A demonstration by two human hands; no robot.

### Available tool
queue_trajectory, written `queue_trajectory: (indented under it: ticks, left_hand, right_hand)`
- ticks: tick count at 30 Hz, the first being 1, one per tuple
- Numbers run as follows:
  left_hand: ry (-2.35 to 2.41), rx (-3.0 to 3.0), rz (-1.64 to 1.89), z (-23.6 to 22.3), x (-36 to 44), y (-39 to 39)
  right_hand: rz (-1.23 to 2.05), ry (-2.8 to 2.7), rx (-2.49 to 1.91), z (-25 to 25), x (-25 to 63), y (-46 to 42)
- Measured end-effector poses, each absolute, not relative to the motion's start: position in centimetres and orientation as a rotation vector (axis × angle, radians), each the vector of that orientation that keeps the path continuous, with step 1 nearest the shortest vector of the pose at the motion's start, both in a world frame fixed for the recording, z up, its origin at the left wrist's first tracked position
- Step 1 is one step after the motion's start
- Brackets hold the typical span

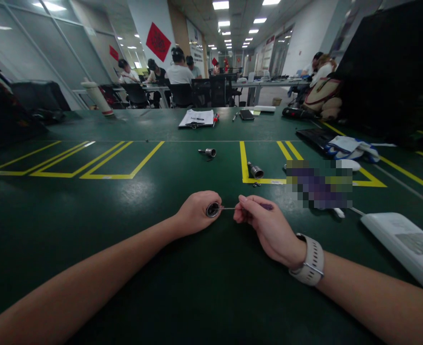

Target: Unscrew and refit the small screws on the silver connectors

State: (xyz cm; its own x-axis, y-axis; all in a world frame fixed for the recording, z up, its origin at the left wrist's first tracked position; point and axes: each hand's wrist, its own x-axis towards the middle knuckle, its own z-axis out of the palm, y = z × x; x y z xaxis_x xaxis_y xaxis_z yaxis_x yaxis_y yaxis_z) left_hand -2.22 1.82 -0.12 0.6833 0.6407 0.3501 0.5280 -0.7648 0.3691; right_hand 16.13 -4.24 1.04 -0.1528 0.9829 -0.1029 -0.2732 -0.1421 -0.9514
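My left hand is closed around a hollow, cup-shaped metal part, its round opening turned toward me. Between the thumb and fingers of my right hand is a thin screwdriver with a purple handle. Its slim shaft reaches left to the rim of the metal part; I cannot make out exactly where the tip sits. Farther off on the green table lies a similar metal part with a stem. Another such part rests by the yellow tape, with small dark pieces just in front of it.
To the right are a blurred-out purple item, a white flat device with a cable, and a white-and-blue cloth. A clipboard with paper and a dark phone-like object lie at the far edge. Several people sit beyond.
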Motion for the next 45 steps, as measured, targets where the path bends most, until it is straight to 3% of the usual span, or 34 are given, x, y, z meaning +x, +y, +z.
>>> queue_trajectory:
  ticks: [9,18,45]
  left_hand:
    - [0.935,2.661,0.698,0.02,-2.06,1.82]
    - [0.935,2.658,0.723,-0.30,-2.09,2.00]
    - [0.878,2.634,0.784,0.04,-1.91,1.72]
  right_hand:
    - [1.178,-1.398,-1.190,1.27,16.34,-4.80]
    - [1.505,-0.986,-1.053,1.44,15.81,-4.31]
    - [1.522,-0.967,-0.985,1.12,15.79,-4.29]
